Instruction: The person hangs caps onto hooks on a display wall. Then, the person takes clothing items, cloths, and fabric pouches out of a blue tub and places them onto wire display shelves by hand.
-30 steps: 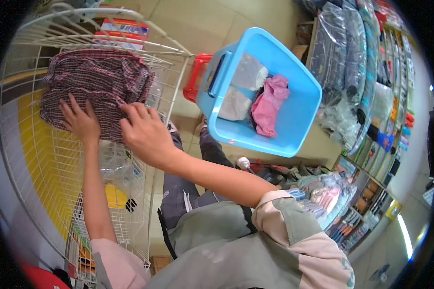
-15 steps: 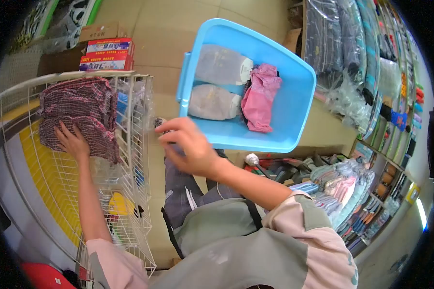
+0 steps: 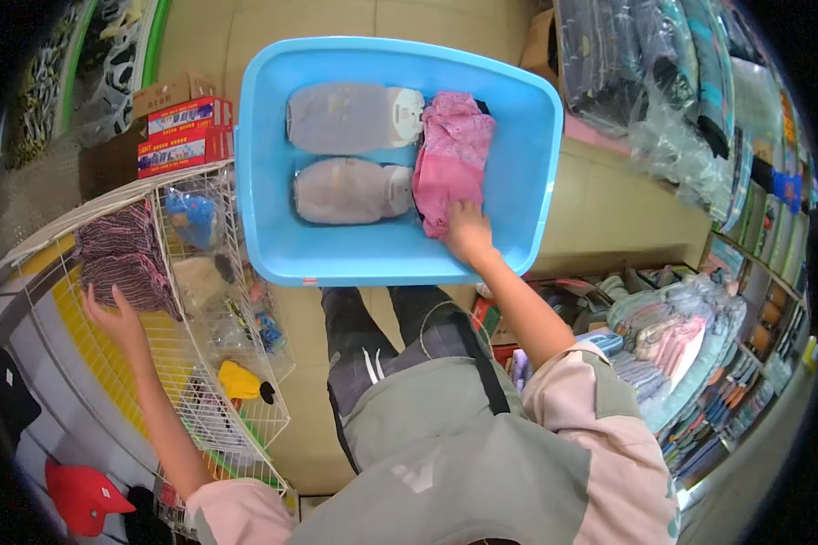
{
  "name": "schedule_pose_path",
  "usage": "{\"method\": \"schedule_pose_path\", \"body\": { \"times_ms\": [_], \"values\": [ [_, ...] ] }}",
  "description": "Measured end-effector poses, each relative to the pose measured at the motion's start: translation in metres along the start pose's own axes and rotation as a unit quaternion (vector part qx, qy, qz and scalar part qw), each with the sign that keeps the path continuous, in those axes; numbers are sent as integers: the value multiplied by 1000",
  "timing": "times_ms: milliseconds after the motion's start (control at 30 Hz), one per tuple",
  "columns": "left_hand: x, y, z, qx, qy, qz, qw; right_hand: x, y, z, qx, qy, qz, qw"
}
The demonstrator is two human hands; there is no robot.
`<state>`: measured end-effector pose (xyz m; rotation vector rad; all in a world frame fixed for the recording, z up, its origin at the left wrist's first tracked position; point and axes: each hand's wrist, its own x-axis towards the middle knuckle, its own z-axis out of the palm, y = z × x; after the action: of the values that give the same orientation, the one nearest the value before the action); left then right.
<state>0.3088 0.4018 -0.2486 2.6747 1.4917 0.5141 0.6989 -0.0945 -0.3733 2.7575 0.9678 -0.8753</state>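
Right grip on the pink cloth, left grip at the checked cloth.
The right hand's (image 3: 470,233) fingers touch the near end of the pink cloth (image 3: 453,150) in the blue bin (image 3: 400,268), beside two pale packages (image 3: 341,118); whether they pinch is unclear. The left hand (image 3: 118,320), loosely spread, touches the checked cloth (image 3: 125,259) in the wire rack (image 3: 168,363).

Blue tub (image 3: 400,275) is wide open up top, plus a bare strip inside its right wall. Pink cloth (image 3: 454,154) and clear bags (image 3: 341,118) block its middle and left; wire rack (image 3: 109,203) crowds its lower-left outside.
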Motion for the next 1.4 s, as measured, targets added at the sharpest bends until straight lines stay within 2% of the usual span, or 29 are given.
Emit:
{"method": "schedule_pose_path", "body": {
  "times_ms": [100, 200, 333, 400, 467, 500, 667, 800, 1000, 1100, 1200, 1400],
  "values": [
    [-12, 107, -44, -98, 10, -17, 995, 14, 28, 8, 63, -87, 14, 994],
    [-38, 174, -56, -137, -7, 17, 990, 10, 37, -2, 106, -51, -69, 991],
    [-79, 234, -47, -196, -69, 46, 977, 13, 42, 16, 41, -25, -104, 993],
    [-104, 259, -41, -219, -120, 26, 968, 12, 40, 22, -1, 5, -128, 992],
    [-129, 283, -33, -321, -154, -24, 934, 13, 36, 19, -6, 6, -141, 990],
    [-140, 292, -31, -327, -169, -27, 929, 15, 33, 17, -9, 8, -148, 989],
    [-183, 325, -34, -383, -228, -75, 892, 26, 31, 9, 70, 3, -131, 989],
    [-190, 333, -36, -416, -224, -120, 873, 29, 24, -18, 136, 39, -104, 985],
    [-178, 333, -35, -402, -195, -144, 883, 41, 33, -4, 4, 65, -167, 984],
    [-173, 334, -35, -392, -229, -123, 882, 44, 32, 0, -5, 12, -150, 989],
    [-171, 343, -33, -423, -244, -145, 860, 43, 30, -3, 63, 20, -121, 990],
    [-167, 369, -21, -436, -257, -142, 851, 20, 21, -49, 174, 48, -49, 982]
  ]
}}
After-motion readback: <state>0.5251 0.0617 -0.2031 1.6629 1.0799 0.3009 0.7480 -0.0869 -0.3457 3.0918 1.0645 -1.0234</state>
